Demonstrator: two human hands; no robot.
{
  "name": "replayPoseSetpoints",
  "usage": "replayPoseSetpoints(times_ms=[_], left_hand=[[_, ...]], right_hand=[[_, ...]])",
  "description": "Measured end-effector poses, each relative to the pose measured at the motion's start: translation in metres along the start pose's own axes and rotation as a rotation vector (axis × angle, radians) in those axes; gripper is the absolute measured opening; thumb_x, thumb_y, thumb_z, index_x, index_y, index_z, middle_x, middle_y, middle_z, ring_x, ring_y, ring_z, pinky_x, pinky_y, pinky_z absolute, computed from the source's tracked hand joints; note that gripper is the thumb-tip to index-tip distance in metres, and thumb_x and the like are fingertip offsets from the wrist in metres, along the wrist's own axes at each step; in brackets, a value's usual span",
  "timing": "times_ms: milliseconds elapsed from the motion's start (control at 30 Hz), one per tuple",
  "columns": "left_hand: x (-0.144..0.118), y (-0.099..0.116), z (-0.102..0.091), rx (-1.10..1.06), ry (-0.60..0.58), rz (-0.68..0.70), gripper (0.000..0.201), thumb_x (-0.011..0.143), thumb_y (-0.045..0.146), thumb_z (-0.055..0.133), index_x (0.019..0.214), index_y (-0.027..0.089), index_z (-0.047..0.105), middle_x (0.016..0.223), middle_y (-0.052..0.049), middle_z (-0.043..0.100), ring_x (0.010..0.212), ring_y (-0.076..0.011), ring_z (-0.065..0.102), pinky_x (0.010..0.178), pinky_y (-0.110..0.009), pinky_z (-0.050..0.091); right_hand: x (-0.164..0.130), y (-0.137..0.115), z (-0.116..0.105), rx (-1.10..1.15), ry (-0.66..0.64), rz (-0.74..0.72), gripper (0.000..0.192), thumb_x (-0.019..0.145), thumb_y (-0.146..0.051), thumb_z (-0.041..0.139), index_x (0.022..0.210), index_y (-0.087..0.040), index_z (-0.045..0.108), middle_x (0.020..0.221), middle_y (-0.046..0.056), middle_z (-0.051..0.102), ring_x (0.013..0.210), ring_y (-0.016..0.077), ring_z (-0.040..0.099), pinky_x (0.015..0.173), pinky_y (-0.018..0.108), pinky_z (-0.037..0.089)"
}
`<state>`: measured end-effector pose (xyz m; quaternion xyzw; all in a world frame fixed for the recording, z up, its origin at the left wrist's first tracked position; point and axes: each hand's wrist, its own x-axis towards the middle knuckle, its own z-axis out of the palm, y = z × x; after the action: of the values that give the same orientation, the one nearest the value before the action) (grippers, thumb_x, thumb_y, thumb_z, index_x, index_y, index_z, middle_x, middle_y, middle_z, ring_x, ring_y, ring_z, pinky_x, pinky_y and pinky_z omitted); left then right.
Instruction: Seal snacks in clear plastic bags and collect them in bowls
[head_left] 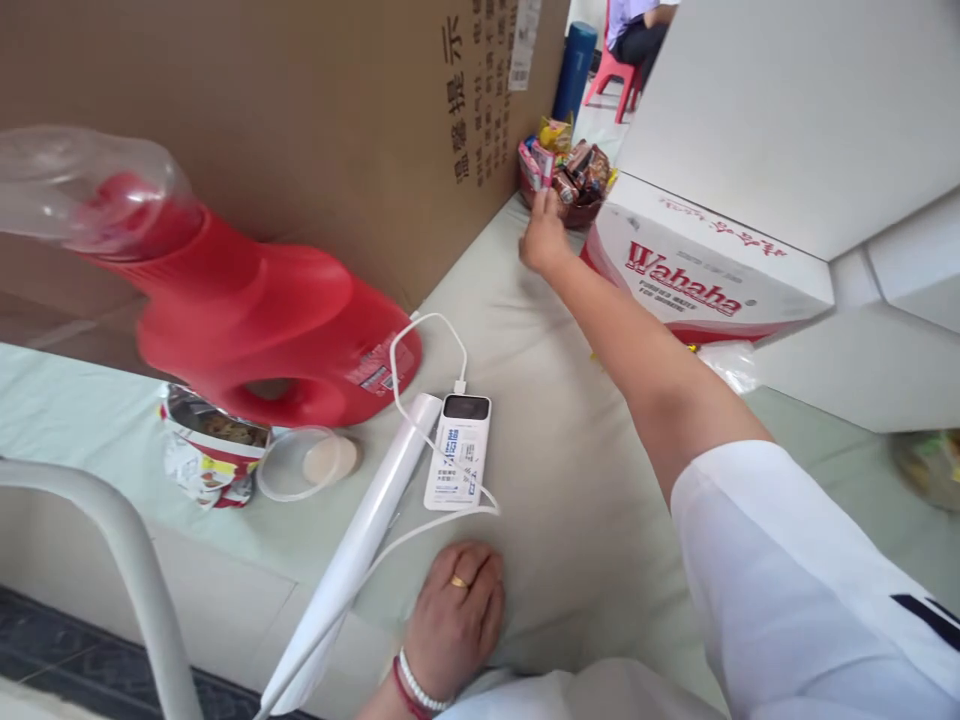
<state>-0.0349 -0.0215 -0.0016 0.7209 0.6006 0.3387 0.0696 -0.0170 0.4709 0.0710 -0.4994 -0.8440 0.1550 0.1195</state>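
My right hand (545, 235) reaches far forward to a dark red basket (581, 214) filled with wrapped snacks. Its fingers are closed at the lower end of a pink-and-white snack packet (538, 160) at the basket's left side. Brown snack packets (581, 172) and a yellow one lie beside it. Close to my body, my left hand (459, 610) rests on the pale green sheet (555, 440), fingers curled under. It wears a ring, and a beaded bracelet is on the wrist. Just beyond it lies a white power bank (459, 455) with a white cable plugged in.
A red plastic jug (277, 320) stands left against a large cardboard box (322, 110). Near it are an opened snack bag (214, 445), a clear plastic cup (300, 465) and a white roll (367, 530). A Wahaha carton (690, 265) stands right. A seated person (637, 30) is behind.
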Motion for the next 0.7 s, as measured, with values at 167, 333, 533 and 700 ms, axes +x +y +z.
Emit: replayPoseSetpoints(times_ms=[167, 333, 533, 700], left_hand=[[-0.003, 0.001, 0.003, 0.011, 0.009, -0.022, 0.022, 0.088, 0.005, 0.055, 0.102, 0.016, 0.067, 0.094, -0.011, 0.071, 0.092, -0.0236, 0.063, 0.082, -0.037, 0.058], [-0.002, 0.001, 0.002, 0.004, 0.004, -0.027, 0.023, 0.086, 0.005, 0.054, 0.101, 0.016, 0.067, 0.093, -0.012, 0.070, 0.090, -0.0243, 0.063, 0.080, -0.037, 0.058], [-0.002, 0.002, 0.002, 0.006, 0.016, -0.005, 0.023, 0.086, 0.002, 0.055, 0.101, 0.016, 0.066, 0.093, -0.011, 0.068, 0.088, -0.0236, 0.060, 0.080, -0.038, 0.056], [-0.003, 0.002, 0.005, 0.008, 0.022, 0.022, 0.021, 0.085, 0.001, 0.056, 0.097, 0.016, 0.065, 0.089, -0.010, 0.065, 0.085, -0.0229, 0.057, 0.076, -0.037, 0.055]], right_hand=[[0.060, 0.016, 0.010, 0.049, 0.151, 0.194, 0.073, 0.109, -0.034, 0.001, 0.143, 0.029, 0.015, 0.141, 0.036, 0.035, 0.141, 0.0405, 0.044, 0.108, 0.053, 0.039], [0.044, 0.017, 0.018, 0.036, 0.175, 0.243, 0.062, 0.111, -0.025, 0.006, 0.138, 0.017, 0.045, 0.142, 0.028, 0.037, 0.134, 0.0348, 0.054, 0.108, 0.053, 0.040], [-0.029, 0.008, 0.017, -0.060, 0.181, 0.150, 0.044, 0.110, -0.025, 0.028, 0.131, -0.006, 0.063, 0.137, 0.022, 0.053, 0.121, 0.0357, 0.062, 0.103, 0.056, 0.047], [-0.106, -0.004, 0.012, -0.169, 0.063, 0.017, 0.044, 0.108, -0.029, 0.031, 0.136, -0.013, 0.061, 0.138, 0.023, 0.054, 0.113, 0.0345, 0.064, 0.096, 0.052, 0.050]])
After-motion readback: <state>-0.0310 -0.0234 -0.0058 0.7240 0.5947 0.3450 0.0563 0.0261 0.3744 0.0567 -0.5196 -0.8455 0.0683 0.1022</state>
